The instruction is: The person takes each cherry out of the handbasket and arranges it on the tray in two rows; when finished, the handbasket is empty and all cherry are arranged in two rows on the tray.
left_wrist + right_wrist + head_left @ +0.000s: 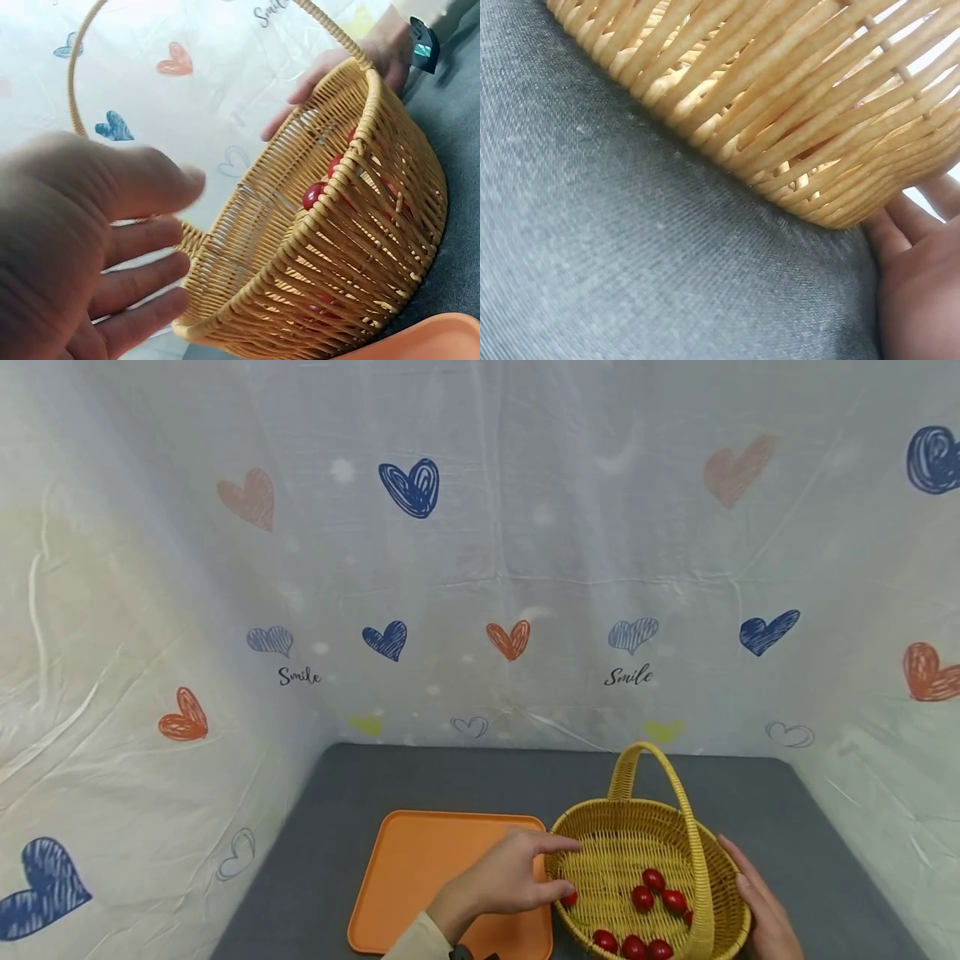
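A yellow wicker basket (630,827) with a tall arched handle stands on the dark table. Inside it lie several small, round, glossy red fruits (642,898), mostly toward the near right part. My left hand (510,872) reaches over the basket's left rim with thumb and forefinger spread apart and nothing between them. One red fruit (569,898) lies close under that thumb. Against the outer right side of the basket rests my right hand (765,906), its fingers extended along the wall near the rim. In the right wrist view, part of that hand (922,262) is hidden behind the wicker.
An orange rectangular tray (420,860) lies flat to the left of the basket, partly under my left forearm. The grey cloth-covered table (300,877) is bordered by pale curtains (450,568) printed with hearts at the back and both sides.
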